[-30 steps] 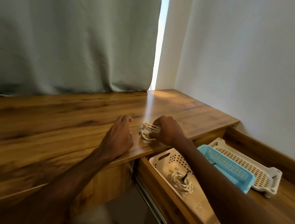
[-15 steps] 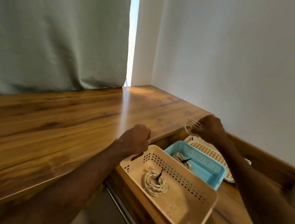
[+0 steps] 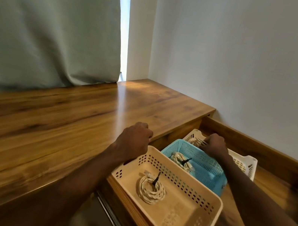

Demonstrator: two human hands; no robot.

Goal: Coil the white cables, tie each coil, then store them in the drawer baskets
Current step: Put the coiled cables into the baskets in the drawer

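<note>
While the left hand (image 3: 135, 138) lies fisted, the right hand (image 3: 215, 147) grips a coil (image 3: 197, 141) pointing left.

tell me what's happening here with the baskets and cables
A person is storing coiled white cables in baskets in an open drawer. The right hand grips a third coil over the white basket at the far end. The blue basket holds a tied coil, and the beige basket a second tied coil. The left hand sits curled at the desk edge, holding nothing.
</note>
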